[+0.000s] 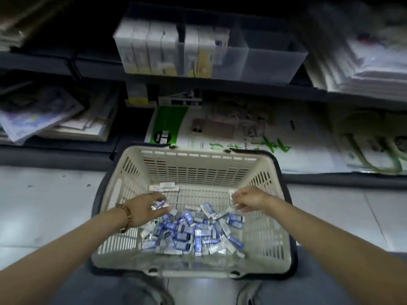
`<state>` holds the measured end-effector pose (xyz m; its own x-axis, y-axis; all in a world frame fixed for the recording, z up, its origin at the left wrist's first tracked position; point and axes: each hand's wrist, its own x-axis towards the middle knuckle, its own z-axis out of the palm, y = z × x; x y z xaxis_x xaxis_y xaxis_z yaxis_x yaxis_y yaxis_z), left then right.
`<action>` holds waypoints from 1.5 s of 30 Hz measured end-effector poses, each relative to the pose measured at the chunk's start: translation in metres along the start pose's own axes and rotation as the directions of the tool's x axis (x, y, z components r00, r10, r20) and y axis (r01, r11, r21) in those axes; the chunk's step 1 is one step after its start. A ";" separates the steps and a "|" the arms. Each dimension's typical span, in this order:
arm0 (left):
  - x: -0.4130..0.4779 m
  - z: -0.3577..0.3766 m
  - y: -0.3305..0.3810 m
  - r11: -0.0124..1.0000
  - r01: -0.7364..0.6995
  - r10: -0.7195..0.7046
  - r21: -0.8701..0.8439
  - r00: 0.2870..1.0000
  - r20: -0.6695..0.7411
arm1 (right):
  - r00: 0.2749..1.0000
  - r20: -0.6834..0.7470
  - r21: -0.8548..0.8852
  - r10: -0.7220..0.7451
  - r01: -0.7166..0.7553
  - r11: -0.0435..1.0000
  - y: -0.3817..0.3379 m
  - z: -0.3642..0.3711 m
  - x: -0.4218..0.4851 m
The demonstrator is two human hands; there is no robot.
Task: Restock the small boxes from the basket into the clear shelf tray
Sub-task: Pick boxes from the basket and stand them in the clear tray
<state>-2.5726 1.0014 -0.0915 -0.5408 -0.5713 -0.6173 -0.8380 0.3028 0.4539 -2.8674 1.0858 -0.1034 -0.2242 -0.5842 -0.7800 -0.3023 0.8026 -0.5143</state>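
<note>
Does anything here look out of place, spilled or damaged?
Nothing looks spilled or damaged. The small boxes lie in a jumbled heap in the basket, not in rows, and the stack of papers on the lower left shelf sits askew.

A shop aisle — stocked shelves [198,82], shopping basket [193,172].

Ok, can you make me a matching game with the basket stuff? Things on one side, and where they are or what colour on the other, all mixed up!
Things:
1 basket
2 small boxes
3 clear shelf tray
4 beaded bracelet

Place or colour:
a blue and white
b up on the shelf
c brown
d cream

Pairs: 1-d, 2-a, 3-b, 4-c.
</note>
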 end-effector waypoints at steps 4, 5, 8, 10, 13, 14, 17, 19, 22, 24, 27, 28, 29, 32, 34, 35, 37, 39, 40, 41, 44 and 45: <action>0.033 0.052 -0.015 0.970 0.141 -0.121 -0.196 0.987 0.110 | 0.995 0.042 -0.208 0.087 -0.076 0.975 0.052 0.035 0.033; 0.040 0.061 -0.017 0.963 0.163 -0.137 -0.216 0.982 0.130 | 0.992 0.057 -0.262 0.115 -0.096 0.960 0.060 0.043 0.038; 0.057 0.088 -0.022 0.964 0.201 -0.166 -0.174 0.966 0.199 | 0.982 0.067 -0.407 0.175 -0.133 0.904 0.080 0.063 0.052; 0.065 0.104 -0.024 0.966 0.185 -0.145 -0.182 0.966 0.212 | 0.988 0.058 -0.394 0.146 -0.112 0.912 0.084 0.073 0.059; 0.075 0.120 -0.022 0.938 0.135 -0.084 -0.320 0.982 0.169 | 1.000 -0.004 -0.291 0.014 -0.014 0.957 0.082 0.086 0.067; 0.078 0.121 -0.018 0.929 0.125 -0.074 -0.348 0.985 0.156 | 0.999 -0.012 -0.301 -0.041 0.035 0.953 0.082 0.091 0.069; 0.088 0.122 -0.007 0.889 0.116 -0.069 -0.444 0.990 0.120 | 0.995 -0.015 -0.372 -0.098 0.086 0.924 0.084 0.101 0.074; 0.094 0.126 -0.005 0.863 0.126 -0.072 -0.490 0.989 0.127 | 0.995 -0.038 -0.357 -0.096 0.076 0.931 0.086 0.099 0.077; 0.095 0.132 -0.007 0.903 0.068 0.002 -0.424 0.987 0.162 | 0.970 -0.226 -0.040 -0.087 0.080 0.996 0.080 0.089 0.080; 0.098 0.136 -0.008 0.948 -0.009 0.056 -0.317 0.989 0.140 | 0.953 -0.302 0.160 -0.009 0.060 0.985 0.075 0.077 0.082; 0.107 0.142 -0.004 0.985 -0.070 0.089 -0.159 0.989 0.117 | 0.978 -0.194 -0.103 0.083 -0.105 0.989 0.084 0.062 0.086; 0.111 0.144 -0.002 0.993 -0.062 0.074 -0.098 0.990 0.118 | 0.983 -0.123 -0.264 0.138 -0.167 0.950 0.087 0.062 0.083; 0.115 0.146 0.000 0.998 -0.049 0.053 -0.037 0.991 0.121 | 0.981 -0.067 -0.364 0.183 -0.195 0.911 0.091 0.066 0.081; 0.126 0.150 0.007 0.995 -0.020 0.010 0.094 0.995 0.103 | 0.985 0.024 -0.245 0.172 -0.161 0.956 0.106 0.083 0.081; 0.130 0.150 0.006 0.999 -0.007 0.004 0.048 0.998 0.064 | 0.990 -0.002 -0.091 0.142 -0.142 0.986 0.110 0.090 0.079; 0.132 0.151 0.004 1.000 -0.006 0.007 -0.003 0.999 0.033 | 0.992 -0.020 -0.047 0.123 -0.124 0.991 0.111 0.090 0.079; 0.134 0.152 -0.001 0.995 -0.018 0.015 -0.100 1.000 -0.025 | 0.995 -0.030 0.002 0.099 -0.099 0.995 0.112 0.089 0.081; 0.135 0.153 -0.005 0.979 -0.016 0.007 -0.202 0.999 -0.043 | 0.996 -0.022 0.026 0.088 -0.087 0.996 0.111 0.089 0.080; 0.135 0.153 -0.006 0.965 -0.007 -0.003 -0.261 0.999 -0.039 | 0.997 -0.022 0.048 0.075 -0.074 0.996 0.113 0.090 0.079; 0.135 0.152 -0.006 0.947 0.005 -0.013 -0.320 1.000 -0.023 | 0.998 -0.027 0.069 0.057 -0.055 0.996 0.114 0.090 0.077; 0.133 0.148 -0.009 0.883 0.050 -0.027 -0.467 0.998 0.057 | 0.999 -0.044 0.060 0.007 -0.004 0.998 0.116 0.089 0.076; 0.131 0.148 -0.011 0.864 0.069 -0.038 -0.499 0.997 0.072 | 0.997 -0.071 0.043 0.010 -0.007 0.999 0.113 0.088 0.076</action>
<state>-2.6450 1.0358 -0.2728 -0.5125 -0.5257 -0.6790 -0.7251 -0.1585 0.6701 -2.8369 1.1427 -0.2521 -0.2921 -0.5834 -0.7579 -0.2611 0.8110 -0.5236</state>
